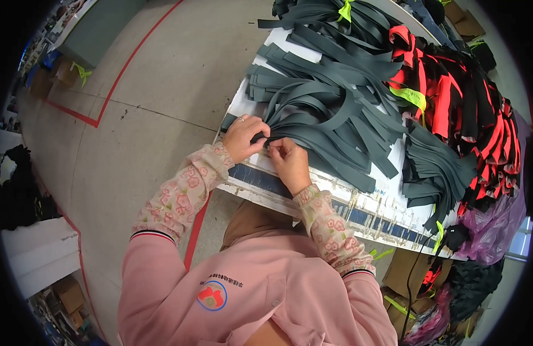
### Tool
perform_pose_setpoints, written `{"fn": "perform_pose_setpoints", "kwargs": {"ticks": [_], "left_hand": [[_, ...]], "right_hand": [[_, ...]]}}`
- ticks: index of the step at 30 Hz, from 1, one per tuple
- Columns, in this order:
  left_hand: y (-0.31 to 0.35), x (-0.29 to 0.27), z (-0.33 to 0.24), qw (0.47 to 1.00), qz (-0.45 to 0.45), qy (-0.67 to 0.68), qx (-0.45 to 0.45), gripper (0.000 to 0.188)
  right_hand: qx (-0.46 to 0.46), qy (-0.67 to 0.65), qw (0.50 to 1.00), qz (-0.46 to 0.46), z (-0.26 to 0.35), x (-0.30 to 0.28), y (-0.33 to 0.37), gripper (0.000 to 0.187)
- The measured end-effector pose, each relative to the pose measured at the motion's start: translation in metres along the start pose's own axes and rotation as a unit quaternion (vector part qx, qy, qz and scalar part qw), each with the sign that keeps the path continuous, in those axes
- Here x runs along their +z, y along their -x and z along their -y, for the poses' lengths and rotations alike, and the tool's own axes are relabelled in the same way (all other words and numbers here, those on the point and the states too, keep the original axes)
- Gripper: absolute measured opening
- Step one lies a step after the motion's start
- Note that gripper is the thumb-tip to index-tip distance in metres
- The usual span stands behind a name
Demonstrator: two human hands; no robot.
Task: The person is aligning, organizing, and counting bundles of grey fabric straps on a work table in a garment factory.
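Several bundles of flat dark grey fabric strips [321,112] lie fanned across a white-topped table [383,190]. At the near left edge, my left hand [246,138], with a ring on one finger, is closed around the narrow gathered end of the nearest bundle. My right hand [290,164] is beside it, thumb and fingers pinched together at the same gathered spot. What its fingertips hold is too small and covered to make out. From there the strips spread away to the right, some of them curving up in loops.
Black and bright red strips [448,98] are heaped at the table's right, by a purple plastic bag [496,222]. Another grey bundle [434,164] hangs toward the near right edge. Yellow-green ties [410,97] mark some bundles. Cardboard boxes [406,277] stand below; red lines [131,60] cross the floor.
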State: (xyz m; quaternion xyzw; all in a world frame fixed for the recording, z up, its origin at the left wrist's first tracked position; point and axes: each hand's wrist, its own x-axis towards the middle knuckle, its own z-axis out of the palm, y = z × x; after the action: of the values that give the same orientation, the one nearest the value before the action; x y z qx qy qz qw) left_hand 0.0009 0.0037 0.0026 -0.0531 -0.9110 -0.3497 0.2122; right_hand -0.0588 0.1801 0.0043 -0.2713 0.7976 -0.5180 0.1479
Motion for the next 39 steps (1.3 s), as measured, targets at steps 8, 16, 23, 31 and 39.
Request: {"fn": "perform_pose_setpoints", "kwargs": {"ticks": [8,16,23,31,39], "left_hand": [[-0.001,0.002,0.001,1.000,-0.004,0.003,0.001,0.020],[0.002,0.008,0.006,1.000,-0.011,-0.010,0.017,0.019],[0.002,0.001,0.001,0.999,0.021,-0.013,0.029,0.031],[0.001,-0.003,-0.005,0.998,0.029,-0.045,0.040,0.035],[0.001,0.001,-0.004,0.999,0.031,-0.030,0.025,0.034]], "right_hand": [[0.007,0.045,0.999,-0.009,0.004,0.003,-0.003,0.011],[0.062,-0.071,0.995,0.022,-0.008,-0.027,0.009,0.007],[0.102,0.005,0.992,-0.073,-0.038,-0.132,0.047,0.010],[0.120,0.080,0.987,-0.071,-0.048,-0.155,0.069,0.010],[0.099,0.112,0.984,-0.094,-0.054,-0.152,0.069,0.011]]}}
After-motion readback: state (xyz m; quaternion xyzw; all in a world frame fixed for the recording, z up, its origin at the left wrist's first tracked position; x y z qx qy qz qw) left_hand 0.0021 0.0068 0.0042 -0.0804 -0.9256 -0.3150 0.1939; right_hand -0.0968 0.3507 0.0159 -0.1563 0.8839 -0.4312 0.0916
